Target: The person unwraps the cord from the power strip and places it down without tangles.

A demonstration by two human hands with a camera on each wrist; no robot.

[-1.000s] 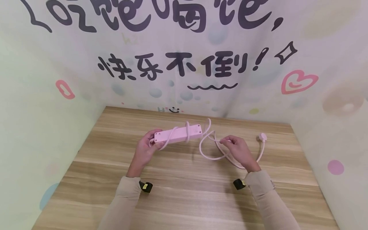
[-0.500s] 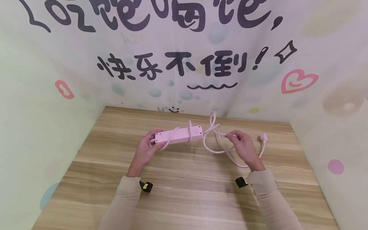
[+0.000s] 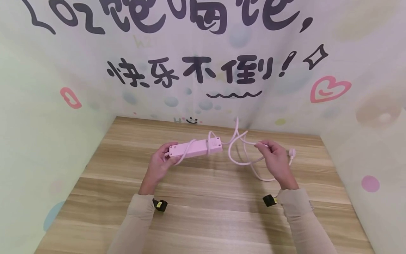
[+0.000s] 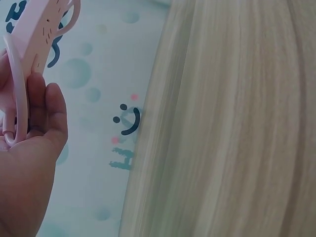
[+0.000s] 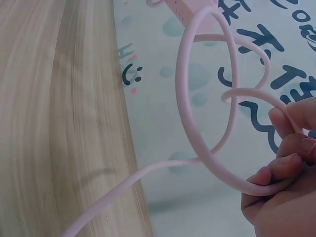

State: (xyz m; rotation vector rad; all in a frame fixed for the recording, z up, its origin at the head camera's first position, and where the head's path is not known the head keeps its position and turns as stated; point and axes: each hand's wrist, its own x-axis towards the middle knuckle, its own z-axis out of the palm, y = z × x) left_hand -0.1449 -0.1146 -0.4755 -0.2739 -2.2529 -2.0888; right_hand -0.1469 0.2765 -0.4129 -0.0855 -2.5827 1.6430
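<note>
A pink power strip (image 3: 198, 148) is held up over the table, its cord looped around the body. My left hand (image 3: 160, 160) grips its left end; in the left wrist view, slots show on the side of the strip (image 4: 37, 37), and a length of cord crosses the palm. Off to the right, my right hand (image 3: 274, 158) pinches the pink cord (image 3: 242, 164), which hangs in loose loops between the hands. The right wrist view has the fingers curled round the cord (image 5: 182, 89). The plug (image 3: 292, 153) is seen just beyond the right hand.
Beneath both hands lies a wood-grain table (image 3: 203, 218). A printed cloth backdrop (image 3: 158, 106) with dark lettering rises behind its back edge, and pale walls stand at left and right. A black wrist camera (image 3: 269, 200) sits at the right cuff, another at the left.
My right hand has moved right and slightly up with the cord, so the loops stand farther from the strip. The left hand and the power strip have barely moved.
</note>
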